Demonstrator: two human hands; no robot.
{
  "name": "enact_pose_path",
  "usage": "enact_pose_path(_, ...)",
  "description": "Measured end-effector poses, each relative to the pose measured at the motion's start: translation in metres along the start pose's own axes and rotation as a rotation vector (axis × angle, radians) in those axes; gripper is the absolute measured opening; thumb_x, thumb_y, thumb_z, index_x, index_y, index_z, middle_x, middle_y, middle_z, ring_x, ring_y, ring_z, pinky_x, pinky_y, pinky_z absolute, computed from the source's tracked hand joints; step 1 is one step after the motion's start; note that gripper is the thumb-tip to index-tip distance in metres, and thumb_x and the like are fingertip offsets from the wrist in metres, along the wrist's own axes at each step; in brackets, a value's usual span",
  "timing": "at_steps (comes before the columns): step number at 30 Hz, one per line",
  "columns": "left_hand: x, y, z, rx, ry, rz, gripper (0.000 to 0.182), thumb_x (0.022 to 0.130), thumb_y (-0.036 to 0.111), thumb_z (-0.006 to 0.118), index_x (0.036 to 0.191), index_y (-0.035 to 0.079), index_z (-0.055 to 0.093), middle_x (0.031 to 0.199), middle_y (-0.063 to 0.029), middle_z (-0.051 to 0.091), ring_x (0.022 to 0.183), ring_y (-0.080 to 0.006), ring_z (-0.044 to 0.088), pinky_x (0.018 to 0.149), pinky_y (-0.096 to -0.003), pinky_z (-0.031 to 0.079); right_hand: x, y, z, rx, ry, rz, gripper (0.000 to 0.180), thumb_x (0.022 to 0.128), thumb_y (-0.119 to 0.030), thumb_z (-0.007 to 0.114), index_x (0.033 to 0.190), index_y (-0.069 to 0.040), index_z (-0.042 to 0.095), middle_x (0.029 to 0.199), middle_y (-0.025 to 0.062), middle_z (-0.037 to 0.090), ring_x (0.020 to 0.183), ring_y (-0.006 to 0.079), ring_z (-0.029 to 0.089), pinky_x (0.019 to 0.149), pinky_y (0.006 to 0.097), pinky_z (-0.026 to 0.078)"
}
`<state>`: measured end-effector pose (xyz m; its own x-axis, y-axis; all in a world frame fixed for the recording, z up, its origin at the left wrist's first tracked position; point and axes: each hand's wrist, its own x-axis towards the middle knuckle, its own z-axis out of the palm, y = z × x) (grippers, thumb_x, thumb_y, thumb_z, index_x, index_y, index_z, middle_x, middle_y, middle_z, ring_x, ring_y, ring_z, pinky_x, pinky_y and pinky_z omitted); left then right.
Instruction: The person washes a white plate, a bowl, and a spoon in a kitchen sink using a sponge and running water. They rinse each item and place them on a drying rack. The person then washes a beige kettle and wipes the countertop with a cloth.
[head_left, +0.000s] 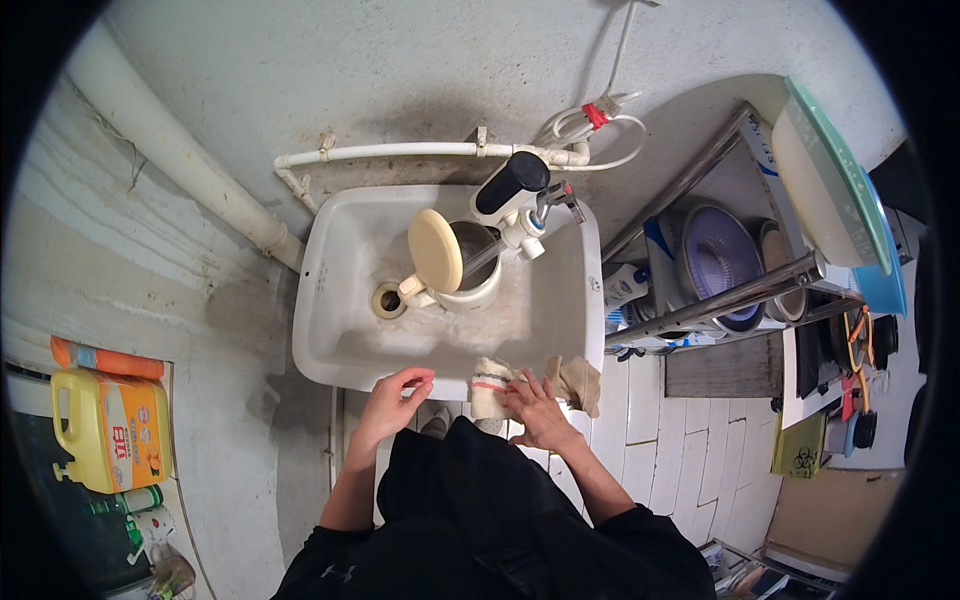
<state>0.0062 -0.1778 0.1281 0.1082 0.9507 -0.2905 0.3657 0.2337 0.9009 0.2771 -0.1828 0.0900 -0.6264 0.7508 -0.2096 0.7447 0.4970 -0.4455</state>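
Note:
A white basin sink (360, 352) stands before me. In it sits a cream electric kettle (472, 296) with its round lid (435, 251) tipped up, and the tap spout (484, 256) reaches over its opening. A whitish cloth (489, 386) with red and dark stripes drapes over the front rim. The fingers of my right hand (541, 411) touch its right side; whether they grip it is hidden. A beige cloth (577, 382) hangs just right of that hand. My left hand (396, 399) is empty at the front rim, thumb and fingers slightly apart.
The tap has a black-and-white heater body (510, 187). A white pipe (405, 150) runs along the wall behind. A metal rack (720, 304) at right holds a purple colander (724, 262) and basins. A yellow jug (112, 431) stands at left.

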Motion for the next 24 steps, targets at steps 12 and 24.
enact_pose_path(12,0.012,-0.005,-0.007,-0.005,0.051,0.075,0.024,0.082,0.015,0.059,0.103,0.003,0.059,0.09,-0.0103,0.065,0.085,-0.0175,0.062,0.074,-0.0298,0.047,0.035,0.008,-0.036,0.321,0.506,0.174,0.024,0.07,-0.013,0.07,0.085,-0.001,0.057,0.104,0.0152,0.052,0.102,0.0319,0.049,0.083,0.0368,0.044)
enact_pose_path(24,0.033,-0.014,-0.031,-0.075,0.094,0.052,0.018,0.083,0.012,0.058,0.098,0.001,0.059,0.087,-0.008,0.063,0.083,-0.0154,0.059,0.079,-0.0287,0.046,0.041,0.019,-0.057,0.383,0.614,0.242,0.012,0.075,-0.01,0.064,0.079,0.0,0.058,0.089,0.0178,0.057,0.082,0.0347,0.055,0.071,0.0386,0.045)
